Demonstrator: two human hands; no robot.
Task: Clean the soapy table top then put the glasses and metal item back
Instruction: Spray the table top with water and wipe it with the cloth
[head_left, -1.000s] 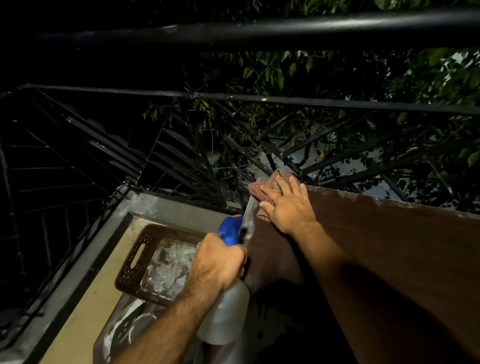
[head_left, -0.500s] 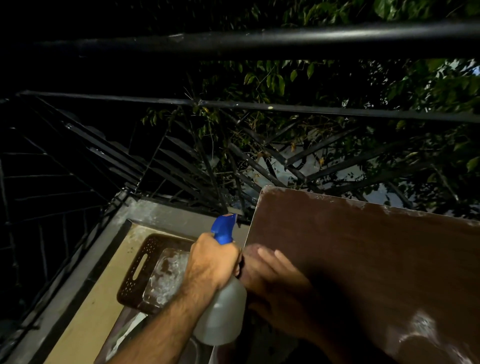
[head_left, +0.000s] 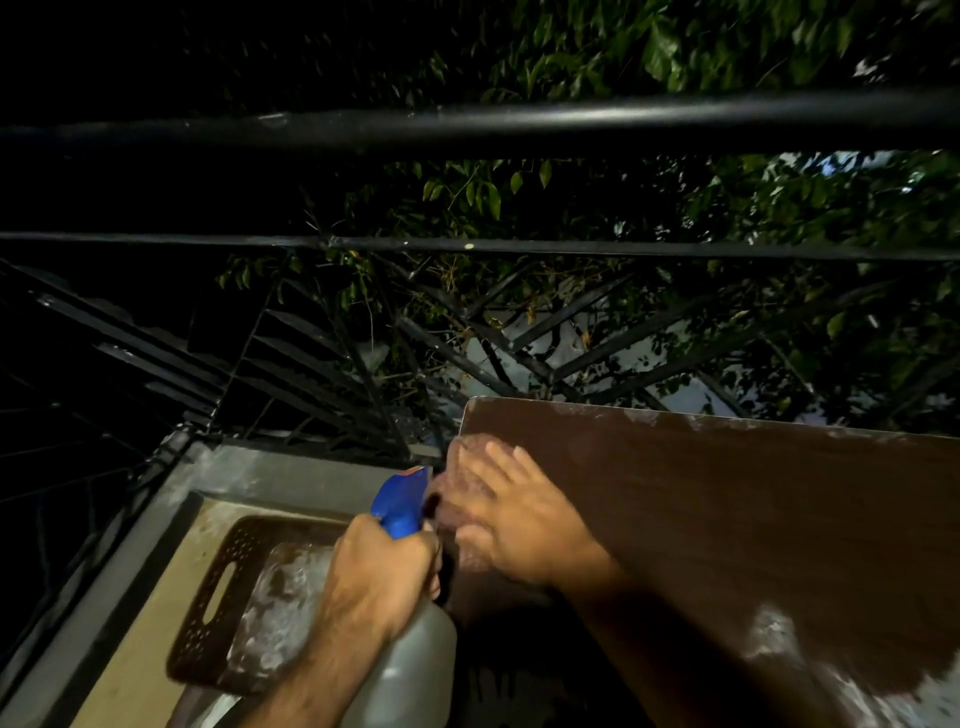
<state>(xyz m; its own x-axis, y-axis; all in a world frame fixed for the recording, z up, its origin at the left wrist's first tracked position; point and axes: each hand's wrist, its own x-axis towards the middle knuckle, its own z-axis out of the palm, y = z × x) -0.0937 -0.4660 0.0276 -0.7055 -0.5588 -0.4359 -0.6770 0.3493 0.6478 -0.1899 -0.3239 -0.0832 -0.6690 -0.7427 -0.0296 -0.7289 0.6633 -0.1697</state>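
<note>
soap film shows as a pale smear on the near right of the dark brown laminate table top (head_left: 727, 519), so i judge the wiping step is in hand and unfinished. my left hand (head_left: 382, 582) is wrapped tight around the neck of the translucent grey spray bottle with a blue trigger head (head_left: 402, 506), nozzle aimed toward the table's left edge. just beyond it my right hand (head_left: 511, 512), fingers spread and flat, presses a reddish cloth (head_left: 457, 462) against the top near its far left corner. left of the table, lower down, a brown perforated plastic tray (head_left: 218, 597) holds something glassy and sudsy; whether those are the glasses i cannot tell. past it stands the black metal railing (head_left: 467, 124), with leaves behind. next i'd sweep the cloth toward the near smear with firm, even pressure.
</note>
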